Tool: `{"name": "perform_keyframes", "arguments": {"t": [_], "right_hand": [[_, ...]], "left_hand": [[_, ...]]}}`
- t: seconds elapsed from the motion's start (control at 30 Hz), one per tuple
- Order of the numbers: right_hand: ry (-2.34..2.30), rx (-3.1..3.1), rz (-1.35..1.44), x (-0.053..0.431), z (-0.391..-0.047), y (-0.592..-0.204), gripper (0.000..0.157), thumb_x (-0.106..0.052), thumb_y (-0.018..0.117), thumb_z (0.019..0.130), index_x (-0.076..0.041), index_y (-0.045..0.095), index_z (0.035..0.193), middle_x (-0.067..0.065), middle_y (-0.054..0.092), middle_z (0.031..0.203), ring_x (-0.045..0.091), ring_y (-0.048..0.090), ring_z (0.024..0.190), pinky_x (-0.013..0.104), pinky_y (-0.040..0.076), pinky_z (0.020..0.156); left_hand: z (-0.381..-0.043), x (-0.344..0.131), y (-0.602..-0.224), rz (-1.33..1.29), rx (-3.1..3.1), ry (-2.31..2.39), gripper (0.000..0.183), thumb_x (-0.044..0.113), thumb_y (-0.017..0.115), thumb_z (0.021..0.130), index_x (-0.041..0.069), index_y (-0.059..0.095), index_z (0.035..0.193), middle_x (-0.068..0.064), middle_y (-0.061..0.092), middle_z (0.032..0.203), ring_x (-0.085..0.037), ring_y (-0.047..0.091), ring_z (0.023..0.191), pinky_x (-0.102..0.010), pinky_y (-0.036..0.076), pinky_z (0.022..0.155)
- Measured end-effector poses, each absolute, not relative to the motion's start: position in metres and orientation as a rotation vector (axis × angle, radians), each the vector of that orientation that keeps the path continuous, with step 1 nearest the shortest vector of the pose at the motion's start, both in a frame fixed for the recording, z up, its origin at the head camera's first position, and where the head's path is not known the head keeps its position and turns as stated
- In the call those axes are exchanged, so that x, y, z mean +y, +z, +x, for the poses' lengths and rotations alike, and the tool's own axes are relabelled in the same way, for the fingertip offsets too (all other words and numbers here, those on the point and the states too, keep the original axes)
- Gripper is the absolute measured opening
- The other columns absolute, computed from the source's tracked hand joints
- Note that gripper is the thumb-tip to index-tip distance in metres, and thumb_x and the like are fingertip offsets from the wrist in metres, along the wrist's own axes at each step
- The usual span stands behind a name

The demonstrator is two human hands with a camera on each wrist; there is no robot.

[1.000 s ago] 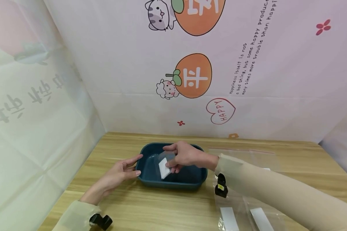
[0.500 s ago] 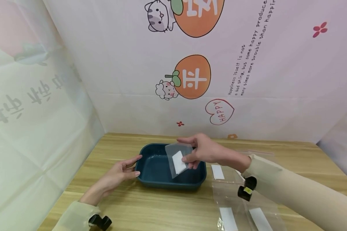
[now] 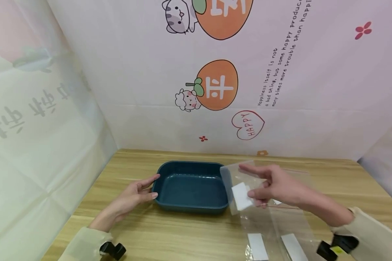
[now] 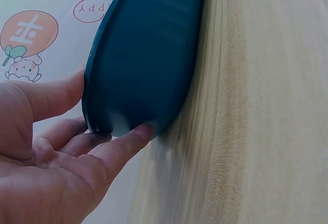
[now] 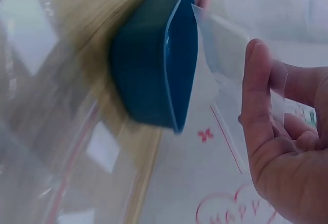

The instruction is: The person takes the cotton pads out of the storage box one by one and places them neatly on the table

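Note:
My left hand (image 3: 132, 195) touches the left end of a dark teal rectangular container (image 3: 191, 192) with its fingertips, thumb and forefinger spread apart. In the left wrist view the fingertips (image 4: 141, 131) rest against its outer wall. Nothing shows inside the container in the head view. My right hand (image 3: 277, 185) pinches a small clear plastic bag (image 3: 230, 185) with a white rectangular piece (image 3: 241, 197) in it, forefinger extended. This bag hangs just right of the container, over other clear bags. In the right wrist view it shows beside the forefinger (image 5: 256, 80).
Clear zip bags (image 3: 259, 221) with red zip lines lie on the wooden table (image 3: 183, 235) at the right. White rectangles (image 3: 258, 247) show in them. A printed cloth (image 3: 143, 83) hangs upright behind the table, and another pale cloth (image 3: 45, 174) hangs at the left.
My right hand has lifted the small clear bag out of the container and carried it right, past the container's right end. The left hand and container have stayed in place.

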State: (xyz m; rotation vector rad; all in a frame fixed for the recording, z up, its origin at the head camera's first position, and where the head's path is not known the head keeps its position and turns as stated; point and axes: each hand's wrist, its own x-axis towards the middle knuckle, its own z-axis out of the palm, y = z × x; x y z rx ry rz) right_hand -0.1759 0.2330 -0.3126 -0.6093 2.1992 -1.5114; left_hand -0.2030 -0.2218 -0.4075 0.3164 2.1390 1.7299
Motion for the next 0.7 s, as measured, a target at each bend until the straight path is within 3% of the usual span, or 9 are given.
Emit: {"name": "perform_keyframes", "arguments": {"t": [0.1,0.17,0.2,0.27,0.33,0.37,0.43,0.7], "right_hand": [[-1.536,2.215,-0.62,0.258,-0.165,-0.32,0.084,-0.004,0.078,0.093,0.0,0.032,0.164,0.024,0.035,0.165,0.025,0.064,0.06,0.035,0.06,0.057],[-1.549,2.215,-0.635,0.275,-0.158,-0.326,0.084,-0.003,0.077,0.094,0.0,0.031,0.164,0.02,0.051,0.155,0.022,0.064,0.06,0.036,0.06,0.057],[-1.551,2.21,-0.656,0.283,-0.155,-0.33,0.083,-0.002,0.075,0.095,0.001,0.029,0.164,0.02,0.063,0.142,0.022,0.063,0.059,0.035,0.059,0.056],[-1.541,2.22,-0.661,0.299,-0.149,-0.337,0.08,-0.003,0.073,0.098,-0.011,0.033,0.166,0.015,0.076,0.107,0.021,0.062,0.057,0.035,0.059,0.058],[-1.515,2.226,-0.667,0.314,-0.143,-0.343,0.079,-0.002,0.069,0.1,-0.025,0.034,0.167,0.009,0.071,0.076,0.02,0.061,0.057,0.035,0.058,0.061],[-1.501,2.231,-0.667,0.322,-0.14,-0.346,0.078,-0.001,0.068,0.101,-0.031,0.035,0.166,0.013,0.065,0.065,0.021,0.06,0.057,0.034,0.058,0.063],[-1.483,2.242,-0.643,0.337,-0.134,-0.352,0.078,-0.001,0.065,0.103,-0.045,0.039,0.161,0.018,0.063,0.065,0.022,0.06,0.057,0.035,0.058,0.067],[-1.431,2.201,-0.501,0.385,-0.116,-0.374,0.08,-0.002,0.059,0.107,-0.054,0.031,0.161,0.023,0.062,0.07,0.027,0.063,0.061,0.028,0.055,0.075]], "left_hand": [[-0.202,-0.221,-0.407,0.321,2.14,1.728,0.07,0.012,0.068,0.104,0.007,0.033,0.165,-0.016,0.016,0.173,-0.049,0.025,0.152,-0.06,0.031,0.12],[-0.202,-0.221,-0.407,0.321,2.142,1.728,0.07,0.012,0.068,0.104,0.007,0.034,0.165,-0.017,0.015,0.173,-0.049,0.024,0.152,-0.06,0.031,0.119],[-0.202,-0.22,-0.406,0.321,2.144,1.728,0.07,0.012,0.068,0.104,0.007,0.034,0.165,-0.017,0.015,0.173,-0.049,0.024,0.152,-0.06,0.031,0.119],[-0.201,-0.22,-0.406,0.313,2.147,1.728,0.07,0.011,0.068,0.104,0.008,0.034,0.165,-0.017,0.015,0.173,-0.049,0.024,0.152,-0.061,0.03,0.12],[-0.201,-0.22,-0.405,0.306,2.153,1.726,0.069,0.011,0.068,0.104,0.008,0.035,0.165,-0.017,0.016,0.173,-0.049,0.025,0.152,-0.061,0.031,0.119],[-0.201,-0.22,-0.405,0.303,2.154,1.726,0.069,0.012,0.068,0.104,0.008,0.035,0.165,-0.017,0.017,0.173,-0.049,0.025,0.152,-0.061,0.031,0.119],[-0.2,-0.219,-0.404,0.296,2.157,1.726,0.069,0.011,0.068,0.104,0.008,0.035,0.165,-0.017,0.017,0.173,-0.049,0.026,0.152,-0.061,0.031,0.119],[-0.2,-0.22,-0.403,0.293,2.158,1.719,0.07,0.011,0.068,0.104,0.007,0.035,0.165,-0.017,0.017,0.173,-0.048,0.027,0.152,-0.061,0.03,0.12]]}}
